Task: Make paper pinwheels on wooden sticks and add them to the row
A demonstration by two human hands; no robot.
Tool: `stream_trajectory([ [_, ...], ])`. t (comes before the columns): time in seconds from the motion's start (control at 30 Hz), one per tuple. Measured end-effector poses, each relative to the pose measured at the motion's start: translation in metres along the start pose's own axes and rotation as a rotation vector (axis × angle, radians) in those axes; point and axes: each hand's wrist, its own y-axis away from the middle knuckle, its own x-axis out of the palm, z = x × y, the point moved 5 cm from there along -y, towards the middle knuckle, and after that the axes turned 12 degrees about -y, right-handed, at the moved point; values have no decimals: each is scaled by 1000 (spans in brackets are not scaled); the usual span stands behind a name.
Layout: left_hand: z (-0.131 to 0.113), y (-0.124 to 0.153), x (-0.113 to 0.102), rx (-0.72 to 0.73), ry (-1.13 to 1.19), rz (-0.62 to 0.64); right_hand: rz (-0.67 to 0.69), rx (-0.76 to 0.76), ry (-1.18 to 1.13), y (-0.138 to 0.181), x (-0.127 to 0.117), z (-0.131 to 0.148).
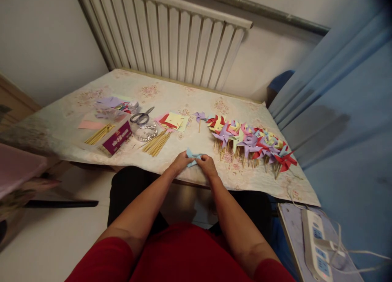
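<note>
A light blue paper pinwheel (191, 156), its corners folded in, is held at the table's near edge. My left hand (180, 161) pinches its left side, and my right hand (206, 164) grips the right side between thumb and fingers. Beyond them lie a bundle of thin wooden sticks (157, 143) and a stack of coloured paper squares (174, 121). To the right, a large group of finished pinwheels (249, 145) on sticks lies in rows, with a single purple pinwheel (200, 117) beside it. Whether a pin is in the blue paper is too small to tell.
Left of the sticks stand a round clear dish (145, 133) of small shiny pieces, scissors (142, 116) and a purple-and-white box (116, 139) with more sticks. A radiator (174, 36) lines the wall behind the flowered tablecloth (128, 83). A power strip (317, 243) with cables sits lower right.
</note>
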Motion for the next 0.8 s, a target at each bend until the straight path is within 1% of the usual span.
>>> stream_trajectory([
  [0.27, 1, -1, -2, 29, -57, 20, 6, 2, -10, 1, 0, 1],
  [0.47, 1, -1, -2, 4, -18, 22, 7, 14, -23, 0, 1, 0],
  [0.63, -2, 3, -1, -9, 6, 20, 24, 27, -23, 1, 1, 0],
  [0.8, -8, 6, -2, -8, -22, 13, 20, 30, -38, 0, 1, -1],
])
